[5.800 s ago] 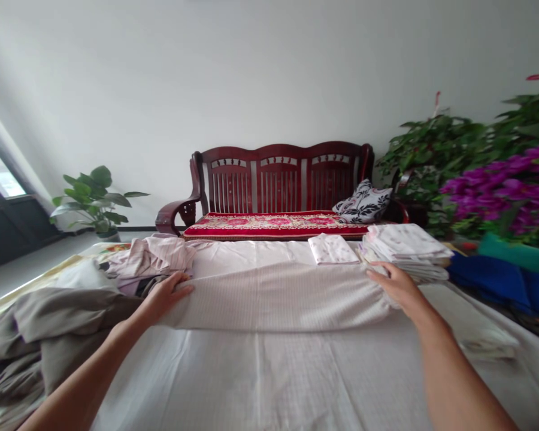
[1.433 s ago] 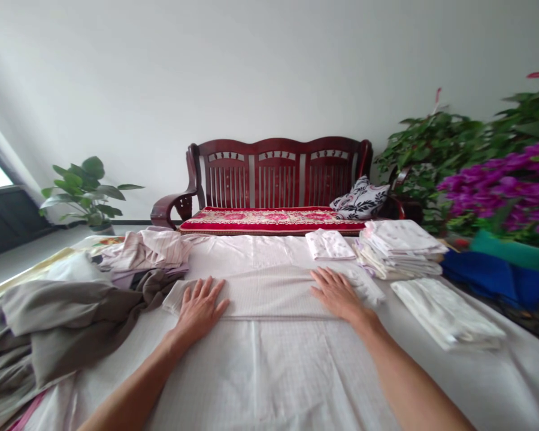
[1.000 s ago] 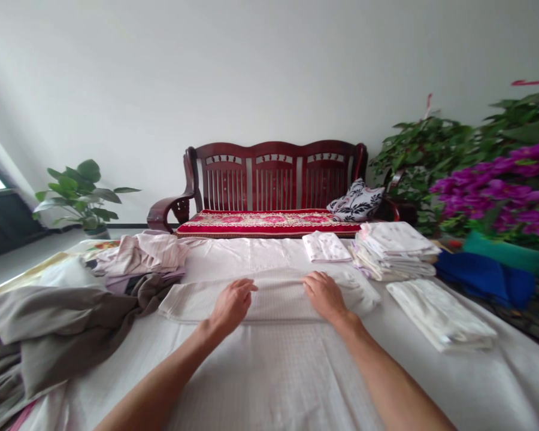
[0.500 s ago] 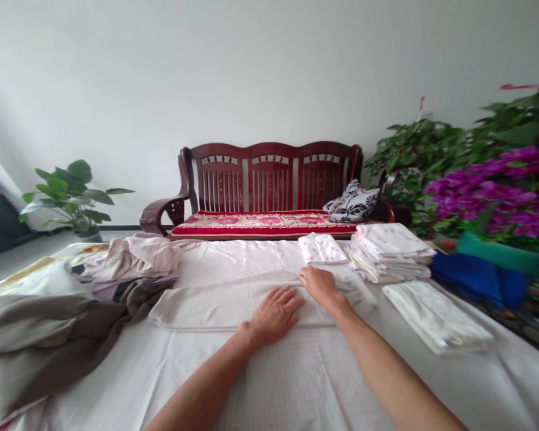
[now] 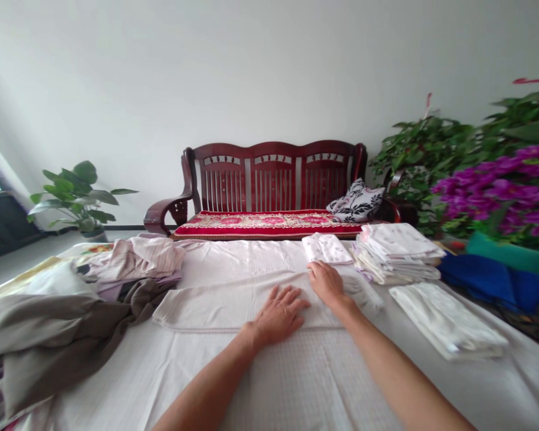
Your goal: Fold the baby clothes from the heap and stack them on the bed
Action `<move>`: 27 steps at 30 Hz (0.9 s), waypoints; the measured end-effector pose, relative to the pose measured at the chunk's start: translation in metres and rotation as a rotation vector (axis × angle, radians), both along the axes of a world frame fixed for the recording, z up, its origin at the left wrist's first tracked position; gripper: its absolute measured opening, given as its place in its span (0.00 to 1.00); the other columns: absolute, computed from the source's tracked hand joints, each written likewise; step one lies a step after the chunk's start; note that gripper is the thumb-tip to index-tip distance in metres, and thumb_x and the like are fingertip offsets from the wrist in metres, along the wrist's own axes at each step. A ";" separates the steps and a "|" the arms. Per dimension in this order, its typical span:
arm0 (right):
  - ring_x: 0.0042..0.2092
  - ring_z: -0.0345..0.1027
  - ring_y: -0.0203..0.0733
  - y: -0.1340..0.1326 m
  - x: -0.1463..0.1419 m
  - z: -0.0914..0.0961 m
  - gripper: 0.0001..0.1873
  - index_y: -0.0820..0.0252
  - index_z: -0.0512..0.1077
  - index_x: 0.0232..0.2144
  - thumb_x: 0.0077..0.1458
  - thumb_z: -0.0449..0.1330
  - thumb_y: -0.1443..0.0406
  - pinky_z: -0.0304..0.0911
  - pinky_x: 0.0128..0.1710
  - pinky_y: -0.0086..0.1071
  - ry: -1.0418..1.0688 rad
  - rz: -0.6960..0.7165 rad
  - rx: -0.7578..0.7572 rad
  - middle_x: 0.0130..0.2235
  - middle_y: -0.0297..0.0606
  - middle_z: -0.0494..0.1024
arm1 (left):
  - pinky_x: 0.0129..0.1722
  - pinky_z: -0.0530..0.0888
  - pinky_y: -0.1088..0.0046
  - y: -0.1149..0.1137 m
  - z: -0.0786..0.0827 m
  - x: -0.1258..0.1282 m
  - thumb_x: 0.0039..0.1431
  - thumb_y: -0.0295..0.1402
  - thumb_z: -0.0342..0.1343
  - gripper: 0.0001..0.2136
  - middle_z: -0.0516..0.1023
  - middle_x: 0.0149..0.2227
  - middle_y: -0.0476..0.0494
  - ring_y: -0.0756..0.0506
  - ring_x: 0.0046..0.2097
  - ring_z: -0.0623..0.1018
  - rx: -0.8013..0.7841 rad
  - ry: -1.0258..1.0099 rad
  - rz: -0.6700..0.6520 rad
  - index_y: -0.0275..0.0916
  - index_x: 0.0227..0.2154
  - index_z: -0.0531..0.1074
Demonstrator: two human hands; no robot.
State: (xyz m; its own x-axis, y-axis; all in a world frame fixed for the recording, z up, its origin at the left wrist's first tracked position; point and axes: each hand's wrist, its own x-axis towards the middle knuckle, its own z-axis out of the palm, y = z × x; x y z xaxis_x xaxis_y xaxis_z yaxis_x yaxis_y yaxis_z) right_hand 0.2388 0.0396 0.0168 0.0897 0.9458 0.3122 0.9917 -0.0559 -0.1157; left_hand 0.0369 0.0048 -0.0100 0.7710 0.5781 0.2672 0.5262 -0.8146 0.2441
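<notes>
A pale, finely striped garment (image 5: 215,305), folded into a long strip, lies crosswise on the white cloth (image 5: 130,377) in front of me. My left hand (image 5: 281,312) rests flat on its middle with the fingers spread. At the strip's far edge is my right hand (image 5: 327,284), its fingers curled down against the fabric; the fingertips are partly hidden. Beyond the right hand, the garment's right end looks bunched. A small folded white cloth (image 5: 327,248) with a faint print sits just past my right hand.
Loose clothes (image 5: 135,257) and a dark grey-brown garment (image 5: 63,335) heap up at the left. To the right stand a stack of folded white cloths (image 5: 397,251) and a single folded white piece (image 5: 449,320). Behind are a wooden bench (image 5: 272,173), plants and purple flowers (image 5: 498,185).
The whole view has shifted slightly, so things appear a little further right. Both hands stay in nearly the same places on the garment.
</notes>
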 end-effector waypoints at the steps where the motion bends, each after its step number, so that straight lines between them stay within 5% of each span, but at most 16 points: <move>1: 0.52 0.70 0.43 -0.005 0.005 -0.002 0.17 0.56 0.74 0.50 0.63 0.51 0.67 0.59 0.49 0.31 -0.014 0.017 0.006 0.51 0.41 0.78 | 0.68 0.53 0.47 0.002 0.001 0.000 0.64 0.36 0.55 0.18 0.64 0.66 0.43 0.38 0.68 0.60 -0.014 -0.013 -0.004 0.49 0.57 0.68; 4: 0.50 0.70 0.47 -0.022 0.022 -0.010 0.18 0.60 0.75 0.50 0.63 0.50 0.67 0.59 0.50 0.36 -0.068 0.059 0.027 0.50 0.44 0.79 | 0.65 0.62 0.53 0.013 0.004 -0.001 0.61 0.37 0.58 0.20 0.66 0.64 0.40 0.39 0.64 0.67 -0.091 -0.078 0.020 0.45 0.56 0.69; 8: 0.52 0.68 0.49 -0.039 0.032 -0.013 0.21 0.59 0.74 0.52 0.61 0.50 0.70 0.58 0.52 0.39 -0.084 0.064 0.078 0.52 0.43 0.78 | 0.60 0.69 0.62 0.038 0.007 0.004 0.65 0.32 0.49 0.17 0.74 0.57 0.41 0.43 0.58 0.73 -0.168 -0.230 0.127 0.41 0.56 0.68; 14: 0.50 0.67 0.45 -0.044 0.026 -0.010 0.19 0.53 0.78 0.46 0.60 0.51 0.70 0.58 0.50 0.36 -0.073 0.157 0.050 0.48 0.38 0.79 | 0.66 0.60 0.57 0.060 0.004 0.017 0.70 0.35 0.45 0.19 0.69 0.63 0.37 0.41 0.65 0.66 -0.049 -0.078 0.164 0.37 0.60 0.65; 22: 0.49 0.68 0.51 -0.052 0.030 -0.008 0.17 0.58 0.76 0.46 0.65 0.50 0.60 0.59 0.47 0.41 -0.136 -0.168 0.022 0.47 0.45 0.78 | 0.66 0.55 0.42 0.071 0.003 0.013 0.69 0.41 0.45 0.24 0.61 0.68 0.34 0.33 0.69 0.59 -0.049 0.089 0.359 0.40 0.65 0.60; 25: 0.54 0.67 0.50 -0.052 0.029 -0.008 0.18 0.57 0.75 0.50 0.66 0.49 0.61 0.58 0.54 0.42 -0.120 -0.080 0.044 0.53 0.45 0.77 | 0.68 0.51 0.43 0.069 0.005 0.013 0.68 0.37 0.47 0.24 0.58 0.70 0.34 0.33 0.71 0.54 0.062 0.081 0.351 0.40 0.65 0.60; 27: 0.60 0.63 0.48 -0.051 0.026 -0.009 0.21 0.56 0.72 0.56 0.66 0.48 0.61 0.54 0.60 0.42 -0.113 0.071 0.054 0.60 0.43 0.73 | 0.70 0.51 0.52 0.067 0.006 0.014 0.68 0.34 0.46 0.24 0.57 0.70 0.38 0.38 0.72 0.53 0.126 0.082 0.198 0.40 0.66 0.60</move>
